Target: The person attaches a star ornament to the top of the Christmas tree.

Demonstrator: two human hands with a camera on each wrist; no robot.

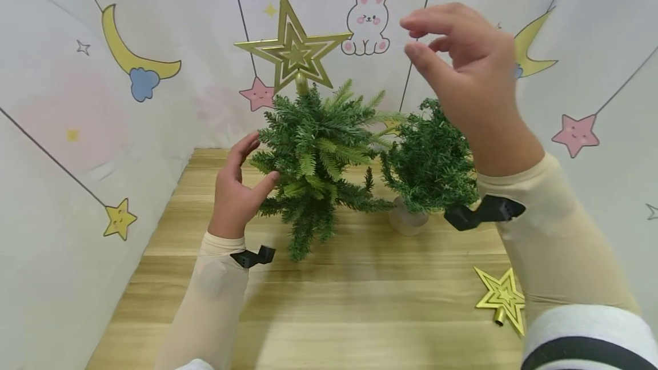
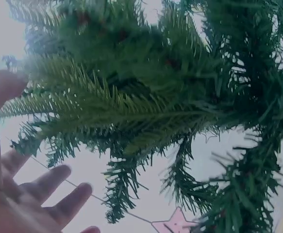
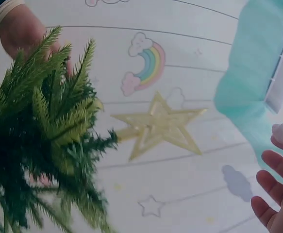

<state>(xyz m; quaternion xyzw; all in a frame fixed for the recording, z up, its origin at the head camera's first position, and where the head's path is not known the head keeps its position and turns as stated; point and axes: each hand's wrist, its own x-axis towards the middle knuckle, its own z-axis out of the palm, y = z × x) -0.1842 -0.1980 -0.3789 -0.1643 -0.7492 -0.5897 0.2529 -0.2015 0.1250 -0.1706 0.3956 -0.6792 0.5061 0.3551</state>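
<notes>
A small artificial Christmas tree (image 1: 313,153) stands on the table with a gold star topper (image 1: 297,53) upright on its tip. Beside its left side is my left hand (image 1: 233,190), thumb and fingers spread at the outer branches. The left wrist view shows those fingers (image 2: 71,206) apart around the green needles (image 2: 107,107), pinching nothing. My right hand (image 1: 465,61) is raised in the air to the right of the topper, a gap between thumb and fingertips, holding nothing. From the right wrist, the star topper (image 3: 158,126) sits at the tree's tip, apart from the fingers (image 3: 272,187).
A second, darker green little tree (image 1: 429,159) on a pale round base (image 1: 408,218) stands to the right. Another gold star topper (image 1: 501,296) lies on the wooden table (image 1: 370,301) near my right forearm. A patterned cloth (image 1: 169,107) hangs behind.
</notes>
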